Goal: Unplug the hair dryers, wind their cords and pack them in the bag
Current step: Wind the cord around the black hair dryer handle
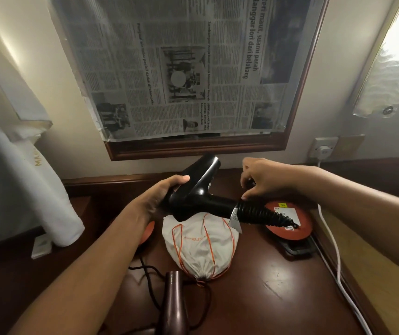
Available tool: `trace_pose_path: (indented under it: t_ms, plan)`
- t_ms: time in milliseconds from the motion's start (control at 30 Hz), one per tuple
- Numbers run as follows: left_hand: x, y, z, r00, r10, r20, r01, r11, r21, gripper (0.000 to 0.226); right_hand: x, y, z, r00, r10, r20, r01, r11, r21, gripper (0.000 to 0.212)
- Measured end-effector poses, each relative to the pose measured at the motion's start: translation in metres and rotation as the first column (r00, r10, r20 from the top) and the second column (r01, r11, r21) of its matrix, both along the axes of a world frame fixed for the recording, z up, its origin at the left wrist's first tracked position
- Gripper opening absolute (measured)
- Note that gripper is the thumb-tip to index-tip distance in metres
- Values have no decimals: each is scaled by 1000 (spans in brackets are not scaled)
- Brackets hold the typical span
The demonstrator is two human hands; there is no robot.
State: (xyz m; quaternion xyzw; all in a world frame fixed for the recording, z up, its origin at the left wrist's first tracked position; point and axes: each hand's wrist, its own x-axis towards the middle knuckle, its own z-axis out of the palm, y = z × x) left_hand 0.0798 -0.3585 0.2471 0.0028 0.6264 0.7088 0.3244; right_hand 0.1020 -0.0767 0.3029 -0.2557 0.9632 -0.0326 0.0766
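Left hand (156, 201) grips black hair dryer (194, 189) at its barrel, held above white bag (200, 247) on tabletop (278, 286). Barrel points up-right toward the wall; handle runs right, coiled cord (263, 213) wound round its end. Right hand (263, 180) pinches the handle near the cord.

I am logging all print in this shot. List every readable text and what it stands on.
"suami parah" and "lori dari belakang": headline on the newspaper, turned sideways.
"positif dadah ditahan polis": smaller newspaper headline.
Newspaper body text: too small.
Orange print on the bag: upside down, unreadable.
Labels on the red disc: too small.
Brand on the brown dryer: blurred.
Gold letters on white cloth: partly hidden.
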Motion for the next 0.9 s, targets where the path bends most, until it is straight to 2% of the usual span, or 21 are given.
trace_pose_path:
  t_ms: [100,200,267,333,433,533,567,667,733,800,900]
  plan:
    - [1,9,-10,1000,7,-10,-7,1000,-11,49,3,-3,-1,999,19,-32,-18,1000,19,28]
    - [-1,14,-21,998,33,-45,-35,999,-26,78,6,-9,-5,999,2,-46,3,993,116,32]
    - [-2,20,-27,993,70,-97,-75,996,-48,84,7,-13,-6,995,-12,-101,33,977,209,34]
    - [-1,27,-33,985,104,-140,-111,993,-44,75,7,-19,-9,986,-23,-166,67,962,266,38]
    - [5,38,-41,963,188,-194,-200,979,-46,58,10,-24,-16,985,-93,-147,127,962,240,32]
    - [11,48,-54,935,261,-242,-282,958,-57,66,17,-26,-27,964,-243,-104,254,962,106,11]
    - [12,52,-60,924,285,-256,-309,949,-59,61,20,-26,-35,947,-305,-101,311,949,44,10]
    - [19,65,-74,887,355,-296,-394,915,-84,35,33,-27,-72,885,-458,-87,444,885,-140,19]
    - [25,73,-84,883,379,-278,-417,905,-90,38,45,-29,-104,851,-521,-72,487,832,-265,29]
    - [30,81,-96,888,399,-228,-426,901,-82,57,57,-31,-133,808,-589,-25,522,735,-432,34]
    - [41,92,-118,894,398,-205,-424,899,-106,58,71,-31,-164,684,-718,127,608,466,-643,28]
